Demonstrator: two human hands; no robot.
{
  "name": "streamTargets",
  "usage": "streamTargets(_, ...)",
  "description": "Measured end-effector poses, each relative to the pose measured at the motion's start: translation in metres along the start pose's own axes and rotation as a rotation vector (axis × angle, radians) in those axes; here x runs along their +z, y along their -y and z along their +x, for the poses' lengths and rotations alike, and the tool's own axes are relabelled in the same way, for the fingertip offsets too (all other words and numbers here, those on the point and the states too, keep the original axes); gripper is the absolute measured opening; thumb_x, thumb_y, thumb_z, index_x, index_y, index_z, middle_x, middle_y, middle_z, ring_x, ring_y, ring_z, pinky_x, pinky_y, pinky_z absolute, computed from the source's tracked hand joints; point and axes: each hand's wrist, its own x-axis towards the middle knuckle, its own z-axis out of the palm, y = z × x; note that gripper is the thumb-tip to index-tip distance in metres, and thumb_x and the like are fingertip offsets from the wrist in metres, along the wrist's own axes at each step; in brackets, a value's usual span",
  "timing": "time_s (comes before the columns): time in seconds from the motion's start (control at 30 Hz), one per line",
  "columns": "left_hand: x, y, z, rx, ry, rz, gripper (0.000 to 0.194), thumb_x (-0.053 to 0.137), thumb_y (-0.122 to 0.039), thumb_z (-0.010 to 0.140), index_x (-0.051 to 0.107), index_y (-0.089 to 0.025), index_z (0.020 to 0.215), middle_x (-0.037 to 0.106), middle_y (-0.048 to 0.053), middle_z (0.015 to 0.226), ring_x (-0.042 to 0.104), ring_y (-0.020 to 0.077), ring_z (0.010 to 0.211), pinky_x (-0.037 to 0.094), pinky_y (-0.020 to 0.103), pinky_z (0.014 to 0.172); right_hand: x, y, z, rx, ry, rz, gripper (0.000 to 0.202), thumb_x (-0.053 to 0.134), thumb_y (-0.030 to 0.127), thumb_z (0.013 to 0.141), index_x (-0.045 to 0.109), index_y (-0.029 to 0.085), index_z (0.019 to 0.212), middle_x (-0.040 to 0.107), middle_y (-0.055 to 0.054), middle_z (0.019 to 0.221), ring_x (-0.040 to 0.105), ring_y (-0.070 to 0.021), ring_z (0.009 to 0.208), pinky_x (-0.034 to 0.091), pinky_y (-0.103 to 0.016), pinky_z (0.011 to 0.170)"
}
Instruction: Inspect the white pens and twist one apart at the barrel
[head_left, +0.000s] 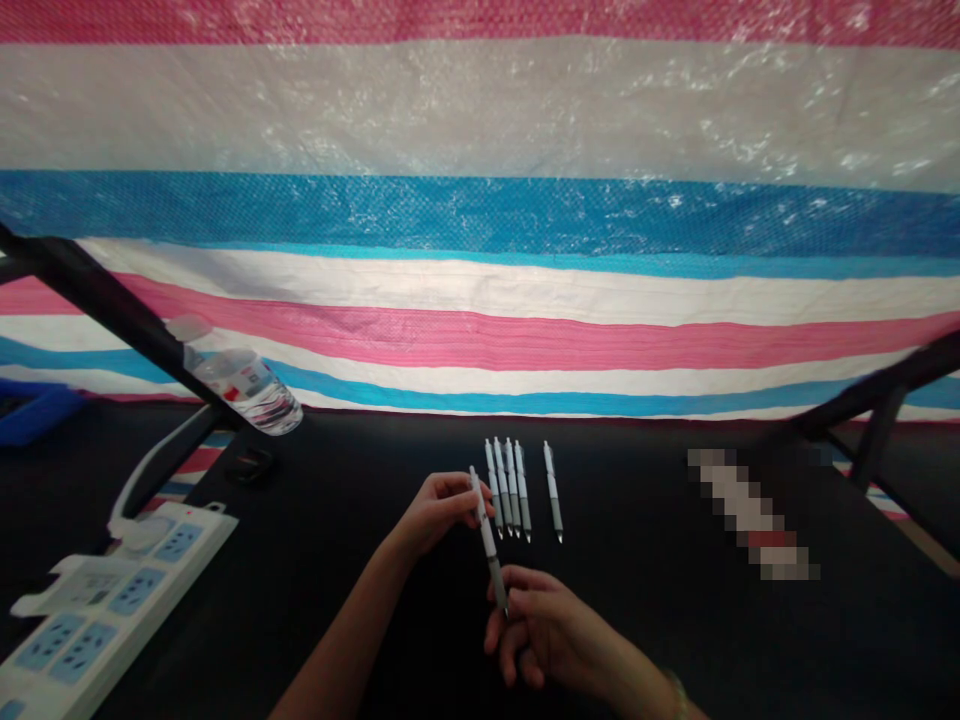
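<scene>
A white pen with a grey grip [485,530] is held at a slant over the black table, its clicker end up and its tip down toward me. My left hand [444,512] pinches the upper barrel between thumb and fingers. At the lower end, my right hand [544,625] has its thumb and index finger closed around the grip near the tip, with the other fingers loosely curled. Just beyond my hands lies a row of several similar pens [511,490], side by side with tips toward me. One more pen [553,492] lies apart to their right.
A white power strip [142,590] with a plugged-in cable lies at the left. Behind it a clear water bottle [251,390] leans by a black frame bar [112,310]. A blurred-out item [750,515] is at the right. Striped sheeting [480,340] hangs behind the table [637,540].
</scene>
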Motion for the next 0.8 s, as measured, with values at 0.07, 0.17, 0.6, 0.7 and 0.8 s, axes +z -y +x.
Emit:
streamTargets(0.07, -0.0002, -0.0004, 0.0, 0.0, -0.002, -0.003, 0.037, 0.091, -0.041, 0.065, 0.081, -0.01, 0.082, 0.077, 0.011, 0.07, 0.062, 0.0118, 0.054, 0.047, 0.02, 0.054, -0.0009, -0.0004, 0.0, 0.013, 0.008, 0.002, 0.043, 0.068, 0.053, 0.087, 0.055, 0.015, 0.103, 0.076, -0.011, 0.082, 0.072, -0.017, 0.054, 0.039, -0.015, 0.038)
streamTargets(0.17, -0.0006, -0.0009, -0.0004, -0.002, -0.005, -0.008, 0.036, 0.091, -0.041, 0.065, 0.081, -0.011, 0.082, 0.077, 0.011, 0.071, 0.063, 0.0117, 0.054, 0.047, 0.02, 0.054, -0.0016, -0.0006, 0.0002, 0.011, 0.0, -0.007, 0.037, 0.071, 0.047, 0.086, 0.053, 0.016, 0.097, 0.076, -0.011, 0.081, 0.071, -0.0164, 0.051, 0.039, -0.015, 0.037)
streamTargets(0.6, -0.0004, 0.0002, 0.0008, 0.005, -0.009, -0.011, 0.036, 0.091, -0.041, 0.065, 0.08, -0.011, 0.082, 0.077, 0.01, 0.07, 0.064, 0.0128, 0.055, 0.047, 0.021, 0.053, -0.0015, 0.0023, -0.0023, 0.046, 0.031, -0.007, 0.041, 0.072, 0.044, 0.085, 0.053, 0.014, 0.105, 0.076, -0.012, 0.084, 0.072, -0.0174, 0.052, 0.042, -0.016, 0.038)
streamTargets(0.7, 0.0002, -0.0005, 0.0004, 0.003, -0.005, -0.009, 0.035, 0.091, -0.04, 0.065, 0.08, -0.011, 0.082, 0.077, 0.01, 0.07, 0.064, 0.0127, 0.055, 0.047, 0.021, 0.053, -0.0031, 0.0018, -0.0019, 0.055, 0.038, -0.024, 0.039, 0.073, 0.045, 0.085, 0.054, 0.014, 0.1, 0.075, -0.009, 0.081, 0.07, -0.0151, 0.05, 0.041, -0.016, 0.038)
streamTargets(0.8, 0.0011, -0.0009, 0.0002, 0.0, -0.004, -0.01, 0.037, 0.091, -0.041, 0.065, 0.08, -0.011, 0.082, 0.077, 0.01, 0.07, 0.064, 0.0128, 0.055, 0.047, 0.021, 0.053, -0.0052, 0.0011, -0.0011, 0.044, 0.033, -0.034, 0.042, 0.079, 0.044, 0.081, 0.051, 0.017, 0.097, 0.075, -0.007, 0.079, 0.069, -0.0132, 0.048, 0.039, -0.014, 0.039)
